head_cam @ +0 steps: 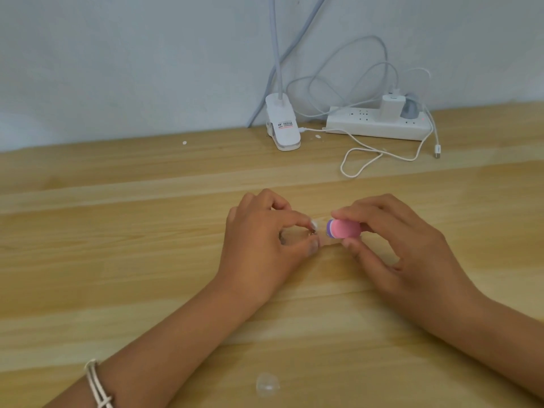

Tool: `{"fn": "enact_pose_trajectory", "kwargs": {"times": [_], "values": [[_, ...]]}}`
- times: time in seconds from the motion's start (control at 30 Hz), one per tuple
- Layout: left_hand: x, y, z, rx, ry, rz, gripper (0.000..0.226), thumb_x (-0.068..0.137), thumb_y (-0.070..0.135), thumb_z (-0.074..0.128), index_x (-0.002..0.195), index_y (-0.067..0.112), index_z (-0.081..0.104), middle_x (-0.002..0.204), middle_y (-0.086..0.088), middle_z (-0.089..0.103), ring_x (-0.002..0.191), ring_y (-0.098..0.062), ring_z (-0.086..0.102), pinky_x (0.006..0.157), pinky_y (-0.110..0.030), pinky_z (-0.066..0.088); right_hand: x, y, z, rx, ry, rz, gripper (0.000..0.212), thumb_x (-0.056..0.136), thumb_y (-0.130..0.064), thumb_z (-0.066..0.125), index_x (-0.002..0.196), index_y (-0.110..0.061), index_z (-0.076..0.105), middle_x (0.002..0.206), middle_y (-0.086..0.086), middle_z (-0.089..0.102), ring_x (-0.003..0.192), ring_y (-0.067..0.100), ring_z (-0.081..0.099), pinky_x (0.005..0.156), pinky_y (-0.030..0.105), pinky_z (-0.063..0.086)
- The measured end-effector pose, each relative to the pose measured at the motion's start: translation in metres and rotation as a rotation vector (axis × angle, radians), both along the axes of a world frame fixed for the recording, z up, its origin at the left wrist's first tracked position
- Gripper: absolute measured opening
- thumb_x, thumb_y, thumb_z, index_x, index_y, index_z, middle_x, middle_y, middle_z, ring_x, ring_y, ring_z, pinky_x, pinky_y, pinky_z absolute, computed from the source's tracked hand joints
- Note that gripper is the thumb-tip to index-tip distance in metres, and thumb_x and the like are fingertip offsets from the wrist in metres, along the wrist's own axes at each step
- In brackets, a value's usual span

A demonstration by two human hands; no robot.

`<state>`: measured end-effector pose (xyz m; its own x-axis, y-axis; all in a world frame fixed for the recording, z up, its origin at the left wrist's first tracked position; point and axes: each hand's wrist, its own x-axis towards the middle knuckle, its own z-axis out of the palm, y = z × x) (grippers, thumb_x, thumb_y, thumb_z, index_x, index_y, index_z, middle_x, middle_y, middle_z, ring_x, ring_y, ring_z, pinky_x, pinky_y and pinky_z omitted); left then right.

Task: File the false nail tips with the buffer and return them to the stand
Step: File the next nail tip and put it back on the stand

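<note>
Left hand (262, 245) pinching nail tip (314, 224); right hand (400, 245) clamped on buffer (344, 229). Buffer's long axis runs left-right, purple end facing the tip, just beside it.

Your wooden table (117, 231) carries a clip lamp (284, 128) and a power strip (379, 126) by the wall, a looped white cable (362, 160), and a clear nail tip (266, 385) nearest you.
</note>
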<state>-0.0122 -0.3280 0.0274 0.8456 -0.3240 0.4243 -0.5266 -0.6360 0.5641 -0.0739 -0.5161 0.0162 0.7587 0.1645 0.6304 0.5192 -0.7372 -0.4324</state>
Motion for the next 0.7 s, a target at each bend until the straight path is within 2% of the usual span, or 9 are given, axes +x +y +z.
{"fn": "enact_pose_trajectory", "kwargs": {"times": [0.13,0.3,0.43,0.53,0.6,0.7], "values": [[0.000,0.000,0.000,-0.025,0.009,-0.025,0.014,0.068,0.043,0.069,0.080,0.040,0.076,0.080,0.013,0.051,0.084,-0.007,0.042,0.080,-0.024,0.025,0.001,0.000,0.000,0.000,0.001,0.003,0.030,0.088,0.001,0.069,0.117,-0.007,0.069,0.109,0.002,0.061,0.096,0.021,0.065,0.089,0.026,0.048],[-0.006,0.003,0.002,0.093,-0.173,-0.063,0.010,0.071,0.028,0.077,0.078,0.034,0.076,0.086,0.015,0.058,0.079,-0.012,0.045,0.076,-0.030,0.027,0.001,0.000,0.000,-0.001,-0.012,0.002,0.029,0.088,-0.004,0.065,0.116,-0.006,0.069,0.108,0.001,0.061,0.096,0.020,0.065,0.089,0.023,0.047],[-0.020,0.006,0.009,-0.016,-0.258,-0.043,0.005,0.075,0.027,0.072,0.075,0.031,0.075,0.089,0.021,0.069,0.079,-0.010,0.052,0.076,-0.029,0.030,-0.001,-0.002,0.001,0.112,-0.020,0.023,0.030,0.092,-0.002,0.064,0.121,-0.009,0.065,0.110,-0.004,0.061,0.102,0.013,0.063,0.090,0.031,0.054],[-0.035,0.014,0.011,-0.045,-0.297,-0.092,0.009,0.077,0.027,0.066,0.078,0.032,0.074,0.085,0.024,0.069,0.076,-0.006,0.054,0.073,-0.028,0.032,-0.006,-0.002,0.004,0.110,-0.129,0.060,0.028,0.092,-0.001,0.063,0.118,-0.010,0.063,0.107,-0.003,0.063,0.105,0.012,0.062,0.093,0.023,0.049],[-0.039,0.021,0.012,-0.018,-0.295,-0.112,0.009,0.079,0.028,0.068,0.080,0.035,0.074,0.087,0.026,0.069,0.078,-0.004,0.054,0.074,-0.026,0.032,-0.007,-0.004,0.005,0.063,-0.189,0.065,0.028,0.092,0.000,0.063,0.118,-0.011,0.062,0.106,0.002,0.065,0.107,0.011,0.061,0.097,0.019,0.043],[-0.040,0.026,0.014,0.006,-0.221,-0.178,0.010,0.083,0.035,0.066,0.088,0.037,0.075,0.091,0.026,0.067,0.082,-0.003,0.051,0.075,-0.024,0.030,-0.010,-0.002,0.004,0.017,-0.228,0.141,0.027,0.093,-0.002,0.061,0.120,-0.009,0.062,0.111,0.006,0.065,0.109,0.014,0.061,0.098,0.021,0.044]]}}
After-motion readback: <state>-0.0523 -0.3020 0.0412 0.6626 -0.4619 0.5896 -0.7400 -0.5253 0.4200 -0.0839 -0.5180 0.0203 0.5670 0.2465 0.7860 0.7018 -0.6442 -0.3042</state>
